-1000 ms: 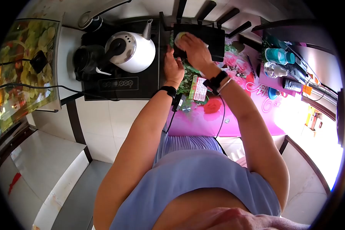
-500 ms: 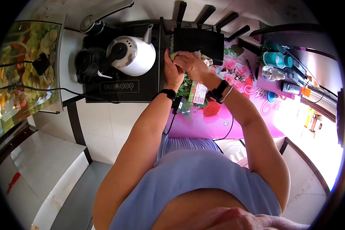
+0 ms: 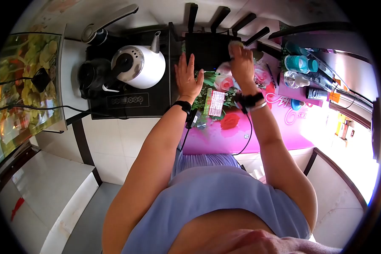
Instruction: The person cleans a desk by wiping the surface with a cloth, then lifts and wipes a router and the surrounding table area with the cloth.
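A black router point(image 3: 207, 48) with several upright antennas stands at the back of the pink floral table. My left hand point(image 3: 187, 80) is open at its left front corner, fingers spread and holding nothing. At the router's right end, my right hand point(image 3: 242, 67) is closed on a small pale cloth-like wad point(image 3: 236, 44), mostly covered by the fingers. A printed red-and-white packet point(image 3: 216, 103) lies on the table between my forearms. Near my left wrist rests a black adapter point(image 3: 193, 118) with a cable.
Left of my hands, a white kettle point(image 3: 144, 67) and a dark glass pot point(image 3: 91, 76) stand on a black cooktop point(image 3: 156, 101). To the right are a teal bottle point(image 3: 298, 63), a clear bottle point(image 3: 294, 79) and a pen point(image 3: 271, 75). A fish tank point(image 3: 27, 84) is at far left.
My hands were together at the router's front left corner. The right hand has moved right with the pale wad to the router's far end; the left hand has opened and spread its fingers.
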{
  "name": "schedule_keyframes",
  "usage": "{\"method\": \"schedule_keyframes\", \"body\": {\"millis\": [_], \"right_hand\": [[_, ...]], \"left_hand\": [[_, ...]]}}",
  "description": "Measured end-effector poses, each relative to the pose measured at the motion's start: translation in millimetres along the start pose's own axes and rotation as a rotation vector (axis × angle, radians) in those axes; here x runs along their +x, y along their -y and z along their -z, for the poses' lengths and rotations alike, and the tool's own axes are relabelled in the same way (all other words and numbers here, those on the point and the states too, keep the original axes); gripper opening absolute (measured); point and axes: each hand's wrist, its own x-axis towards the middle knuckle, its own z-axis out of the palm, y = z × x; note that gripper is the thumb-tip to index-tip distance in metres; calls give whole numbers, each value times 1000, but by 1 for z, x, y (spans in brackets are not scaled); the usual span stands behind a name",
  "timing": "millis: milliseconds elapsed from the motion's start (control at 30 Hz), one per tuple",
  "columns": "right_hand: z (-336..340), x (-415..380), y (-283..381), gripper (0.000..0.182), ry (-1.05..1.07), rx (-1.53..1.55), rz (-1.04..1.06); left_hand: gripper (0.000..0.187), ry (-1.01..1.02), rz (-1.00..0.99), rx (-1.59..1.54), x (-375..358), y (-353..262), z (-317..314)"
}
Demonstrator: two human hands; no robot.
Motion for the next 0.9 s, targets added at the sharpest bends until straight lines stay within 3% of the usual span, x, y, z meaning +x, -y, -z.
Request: {"method": "schedule_keyframes", "body": {"millis": [133,233,300,367,533,600,900], "right_hand": [[11,-35,7,46,18,115,50],[28,-9,7,33,-57,41,-101],[15,29,-4,30,-239,97,46],[-14,49,-16,29,-192,48,-4],[-14,55,-10,28,-42,-66,-104],[-11,48,-12,29,-9,-89,5],[-6,31,-9,32,-53,-35,96]], "left_hand": [[65,6,9,-27,2,3,-3],[65,-2,17,-26,0,4,-5],[63,-9,9,-20,1,3,-4],[62,-19,0,-14,1,2,-3],[62,-53,-36,-60,-1,7,-4],[61,-78,-29,-83,0,6,-4],[65,-18,-20,-46,2,0,2]]}}
